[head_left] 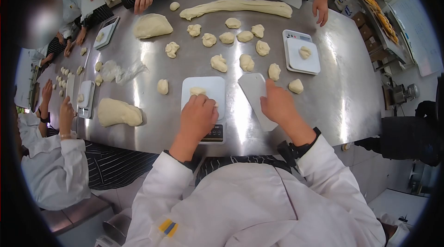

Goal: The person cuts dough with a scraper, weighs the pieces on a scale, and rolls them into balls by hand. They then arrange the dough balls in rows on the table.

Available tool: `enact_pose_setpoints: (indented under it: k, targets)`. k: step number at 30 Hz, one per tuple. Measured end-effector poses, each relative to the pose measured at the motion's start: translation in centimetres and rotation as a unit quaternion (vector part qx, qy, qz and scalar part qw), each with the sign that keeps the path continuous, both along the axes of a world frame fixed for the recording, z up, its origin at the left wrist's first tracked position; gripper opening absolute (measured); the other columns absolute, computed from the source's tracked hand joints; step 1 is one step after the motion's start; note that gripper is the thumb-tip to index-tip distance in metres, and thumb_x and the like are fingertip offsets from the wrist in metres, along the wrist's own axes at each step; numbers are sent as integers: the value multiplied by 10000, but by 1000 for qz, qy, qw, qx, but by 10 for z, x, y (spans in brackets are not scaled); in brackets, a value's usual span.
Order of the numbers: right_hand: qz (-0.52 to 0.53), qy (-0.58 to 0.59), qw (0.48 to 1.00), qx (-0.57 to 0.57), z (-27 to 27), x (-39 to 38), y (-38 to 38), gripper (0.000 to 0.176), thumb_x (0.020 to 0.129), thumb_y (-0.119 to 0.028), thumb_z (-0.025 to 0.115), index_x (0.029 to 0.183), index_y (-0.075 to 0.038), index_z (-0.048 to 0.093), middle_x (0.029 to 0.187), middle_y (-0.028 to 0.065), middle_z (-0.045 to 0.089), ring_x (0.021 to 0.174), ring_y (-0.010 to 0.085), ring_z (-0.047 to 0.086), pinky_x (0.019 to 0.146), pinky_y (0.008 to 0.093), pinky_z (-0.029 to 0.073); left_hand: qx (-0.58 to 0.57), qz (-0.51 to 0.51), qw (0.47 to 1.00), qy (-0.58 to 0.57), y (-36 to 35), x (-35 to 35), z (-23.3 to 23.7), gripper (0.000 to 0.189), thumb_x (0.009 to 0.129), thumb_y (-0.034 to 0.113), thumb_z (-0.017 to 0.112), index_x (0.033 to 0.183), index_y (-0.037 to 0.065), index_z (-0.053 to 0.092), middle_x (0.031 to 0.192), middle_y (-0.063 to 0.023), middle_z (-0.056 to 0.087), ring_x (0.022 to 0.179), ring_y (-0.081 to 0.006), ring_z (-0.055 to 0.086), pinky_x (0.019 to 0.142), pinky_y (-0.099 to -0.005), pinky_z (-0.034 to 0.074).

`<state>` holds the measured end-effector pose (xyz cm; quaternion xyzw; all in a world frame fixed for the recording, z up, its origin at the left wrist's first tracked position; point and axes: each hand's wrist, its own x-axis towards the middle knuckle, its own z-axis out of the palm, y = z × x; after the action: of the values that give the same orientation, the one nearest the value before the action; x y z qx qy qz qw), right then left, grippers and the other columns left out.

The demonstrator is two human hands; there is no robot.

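Note:
My left hand [199, 116] is over a white digital scale [215, 85], fingers curled down around a piece of dough [198, 91] on its platform. Part of that dough is hidden behind the fingers. In my right hand [281, 103] is a flat pale dough scraper [252, 91], its broad blade tilted over the steel tabletop just right of the scale. Close to the scraper lie two dough pieces, one [274, 72] beyond my fingertips and another [296, 86] to the right.
Several dough pieces [226, 38] are scattered across the steel table [342, 85]. A long dough roll [236, 9] and large dough lumps [119, 112] lie farther out. Another scale [303, 57] bears dough. Co-workers' hands [320, 9] are at the far edge and left side.

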<state>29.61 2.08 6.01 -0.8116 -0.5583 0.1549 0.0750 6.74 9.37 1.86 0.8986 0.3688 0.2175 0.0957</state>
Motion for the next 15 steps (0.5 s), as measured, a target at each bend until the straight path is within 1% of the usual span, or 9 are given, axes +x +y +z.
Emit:
enact_pose_setpoints:
  k: [1, 2, 3, 4, 6, 9, 11, 13, 15]
  targets:
    - [-12, 25, 999, 36, 4, 7, -5, 326, 808, -137, 639, 1044, 2, 461, 817, 244, 654, 782, 422, 650, 703, 499, 510, -1, -5, 1000, -2, -5, 9, 3, 196, 707, 84, 696, 892, 63, 634, 856, -82, 591, 874, -275, 584, 719, -389, 499]
    - [-22, 50, 996, 72, 9, 13, -9, 352, 813, -142, 643, 1071, 13, 460, 811, 261, 641, 780, 438, 635, 705, 506, 498, -15, -56, 996, -67, -11, 19, 4, 199, 709, 91, 688, 893, 61, 618, 842, -87, 588, 858, -278, 594, 712, -391, 503]
    - [-24, 47, 996, 69, 18, 18, -14, 352, 813, -142, 643, 1071, 13, 460, 811, 261, 641, 780, 438, 635, 705, 506, 498, -30, -105, 985, -130, -18, 29, 4, 202, 711, 98, 679, 894, 58, 602, 828, -92, 584, 843, -281, 603, 705, -393, 507]
    - [-40, 63, 994, 74, 32, 21, -19, 350, 812, -143, 648, 1062, 15, 461, 799, 262, 637, 772, 444, 630, 694, 509, 494, -33, -105, 985, -133, -24, 41, 0, 202, 711, 98, 679, 894, 58, 602, 828, -92, 584, 843, -281, 603, 705, -393, 507]
    - [-55, 78, 992, 77, 46, 22, -26, 347, 811, -143, 653, 1053, 17, 462, 787, 263, 632, 764, 449, 625, 682, 511, 490, -161, -109, 980, 37, -34, 61, -18, 192, 724, 123, 677, 869, 50, 575, 844, -111, 605, 801, -308, 622, 704, -404, 515]
    - [-31, 59, 997, 50, 50, 15, -31, 338, 817, -141, 642, 1051, 21, 458, 783, 260, 633, 753, 451, 622, 682, 526, 486, -204, -102, 969, 90, -41, 74, -56, 199, 729, 159, 685, 837, 46, 562, 840, -123, 616, 768, -324, 630, 706, -416, 517]
    - [29, 55, 998, -17, 42, 4, -33, 326, 821, -139, 631, 1041, 23, 452, 781, 253, 636, 753, 440, 630, 685, 527, 490, -209, -108, 969, 74, -42, 72, -61, 248, 736, 187, 719, 872, 33, 580, 840, -129, 634, 776, -319, 636, 703, -419, 520]
    - [38, 47, 998, -18, 26, -2, -37, 302, 808, -127, 629, 1008, 18, 455, 776, 238, 646, 735, 421, 645, 670, 503, 510, -298, -93, 947, 72, -43, 69, -42, 293, 742, 204, 744, 905, 13, 594, 827, -132, 651, 776, -310, 649, 693, -398, 529]
    - [54, 42, 998, -19, 18, -6, -37, 279, 794, -115, 627, 975, 12, 458, 772, 224, 656, 718, 402, 661, 656, 479, 529, -316, -76, 945, 46, -45, 67, -40, 303, 743, 208, 752, 909, 7, 598, 828, -134, 656, 771, -307, 654, 688, -389, 530]
